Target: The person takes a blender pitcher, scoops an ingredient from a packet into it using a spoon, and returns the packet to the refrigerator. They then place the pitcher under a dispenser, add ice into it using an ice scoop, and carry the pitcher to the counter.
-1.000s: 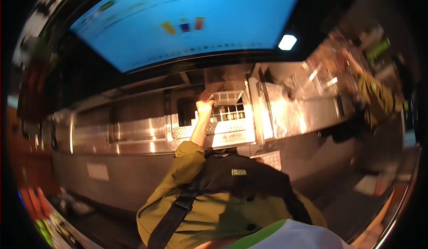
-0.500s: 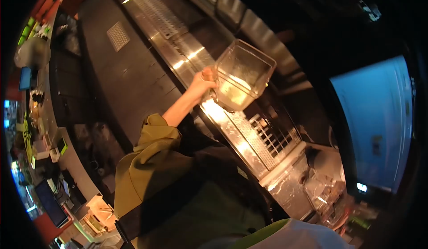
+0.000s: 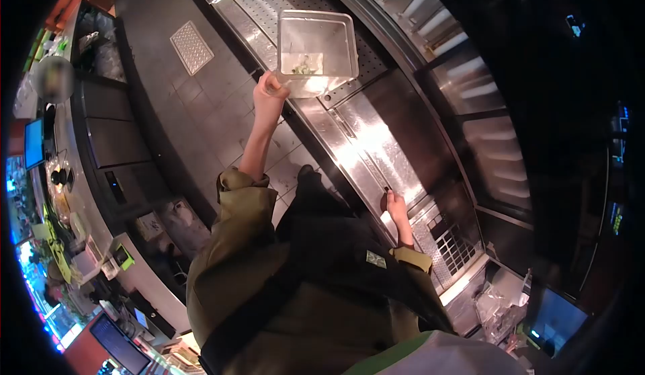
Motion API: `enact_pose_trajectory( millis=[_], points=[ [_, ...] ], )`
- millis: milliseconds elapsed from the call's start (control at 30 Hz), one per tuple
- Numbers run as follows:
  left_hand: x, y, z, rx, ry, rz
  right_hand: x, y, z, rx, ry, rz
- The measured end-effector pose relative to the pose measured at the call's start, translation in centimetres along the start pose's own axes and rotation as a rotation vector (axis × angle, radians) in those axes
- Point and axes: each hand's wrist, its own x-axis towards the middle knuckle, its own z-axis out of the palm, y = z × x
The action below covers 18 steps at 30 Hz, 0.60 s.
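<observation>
My left hand (image 3: 270, 87) is closed on the lower left edge of a clear square plastic container (image 3: 316, 42), held tilted over the steel counter. A few small green bits (image 3: 304, 67) lie in the container beside a pale patch. Lower down, my right hand (image 3: 396, 207) is closed at the edge of a shiny steel panel (image 3: 383, 143) in the counter. A small dark thing shows at its fingertips, too small to name.
A perforated steel drain plate (image 3: 259, 2) lies beyond the container. A black grate (image 3: 453, 248) sits right of my right arm, with clear plastic wrapping (image 3: 497, 308) below. A metal grille (image 3: 191, 47) lies on the tiled floor. Another counter with screens runs along the left.
The container has moved left and up in the view with my left hand. My right hand has come into view at the counter. The scene looks brighter and the view has turned.
</observation>
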Motion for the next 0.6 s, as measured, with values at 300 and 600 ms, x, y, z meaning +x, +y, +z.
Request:
enact_pose_trajectory(
  millis=[300, 600],
  points=[
    [0.9, -1.4, 0.6, -0.063, 0.154, -0.148, 2.9, 0.0, 2.1, 0.029, -0.029, 0.169],
    [-2.5, -3.0, 2.3, 0.089, 0.153, 0.003, 7.0, -2.0, 0.0, -0.11, 0.132, 0.282]
  ],
)
